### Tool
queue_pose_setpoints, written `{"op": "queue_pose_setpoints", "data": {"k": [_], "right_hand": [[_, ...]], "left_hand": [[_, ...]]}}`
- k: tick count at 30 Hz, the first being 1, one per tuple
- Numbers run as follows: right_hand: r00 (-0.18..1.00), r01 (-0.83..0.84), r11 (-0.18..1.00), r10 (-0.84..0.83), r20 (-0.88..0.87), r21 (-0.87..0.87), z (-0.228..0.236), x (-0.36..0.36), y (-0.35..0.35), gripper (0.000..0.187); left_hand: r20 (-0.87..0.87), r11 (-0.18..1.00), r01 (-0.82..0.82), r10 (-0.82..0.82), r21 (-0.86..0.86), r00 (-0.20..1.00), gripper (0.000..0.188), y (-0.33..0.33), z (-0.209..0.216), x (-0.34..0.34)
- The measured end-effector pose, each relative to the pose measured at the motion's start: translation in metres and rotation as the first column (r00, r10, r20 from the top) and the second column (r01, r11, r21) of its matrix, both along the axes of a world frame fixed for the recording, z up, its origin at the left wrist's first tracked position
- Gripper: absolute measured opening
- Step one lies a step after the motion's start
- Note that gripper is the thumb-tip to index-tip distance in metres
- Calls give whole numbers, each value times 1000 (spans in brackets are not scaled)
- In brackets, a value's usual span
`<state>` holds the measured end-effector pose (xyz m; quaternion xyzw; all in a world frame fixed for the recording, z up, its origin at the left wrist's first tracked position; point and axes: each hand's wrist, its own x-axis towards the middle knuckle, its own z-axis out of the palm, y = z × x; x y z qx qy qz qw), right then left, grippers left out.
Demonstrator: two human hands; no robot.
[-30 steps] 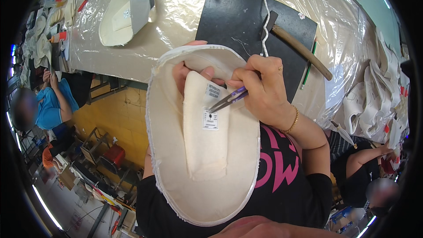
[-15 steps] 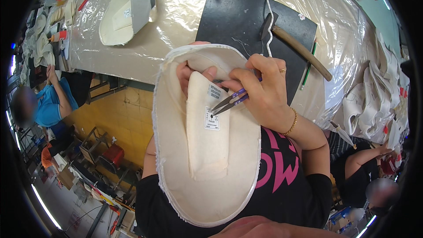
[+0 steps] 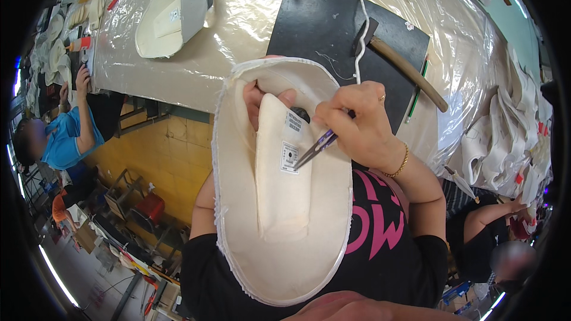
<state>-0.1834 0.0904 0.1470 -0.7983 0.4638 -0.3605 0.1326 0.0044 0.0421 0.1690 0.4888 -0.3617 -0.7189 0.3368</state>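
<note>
A cream shoe upper (image 3: 238, 220) hangs upright in front of my chest. My left hand (image 3: 254, 106) grips it near the top; some fingers and the thumb show inside around the padded tongue (image 3: 284, 202), the rest lie hidden behind. Printed labels are on the tongue, and the lower one (image 3: 289, 157) is a white rectangle with a dark dot. Closed around purple-handled tweezers (image 3: 323, 141), my right hand (image 3: 360, 122) is at the tongue's right side. The tweezers' dark tips are at the lower right corner of that label; whether they touch it I cannot tell.
Beyond the upper, a black mat (image 3: 309, 30) bears a wooden-handled hammer (image 3: 407, 71), a white cord (image 3: 361, 47) and thread scraps. A green pencil (image 3: 417, 89) lies by its edge. Another upper (image 3: 189, 18) stands left; pale pieces (image 3: 493, 125) pile right. People work at both sides.
The tweezers' tips have shifted from the middle of the label down to its lower right corner. My right hand has moved slightly away from the tongue, and its fingers have drawn in.
</note>
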Motion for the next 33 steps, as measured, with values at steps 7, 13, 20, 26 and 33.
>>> {"op": "queue_pose_setpoints", "data": {"k": [7, 13, 20, 26, 33], "right_hand": [[989, 149, 988, -149, 14, -34, 15, -34, 0, 16], [695, 719, 650, -662, -280, 246, 14, -91, -26, 34], [788, 441, 686, -604, 116, 578, 19, -52, 15, 37], [758, 416, 791, -574, 309, 449, 1, -46, -6, 40], [824, 71, 592, -488, 287, 803, -46, -46, -22, 44]], "left_hand": [[-6, 999, -3, 4, 39, 1000, 47, -1, 1, -1], [-219, 981, 142, -111, 131, 969, 48, -8, 1, 6], [197, 997, 16, -32, 81, 980, 46, 2, -20, -3], [-370, 863, -323, 466, 388, 804, 30, 0, -33, -16], [-243, 889, -457, 451, 34, 859, 37, -29, -149, 13]]}}
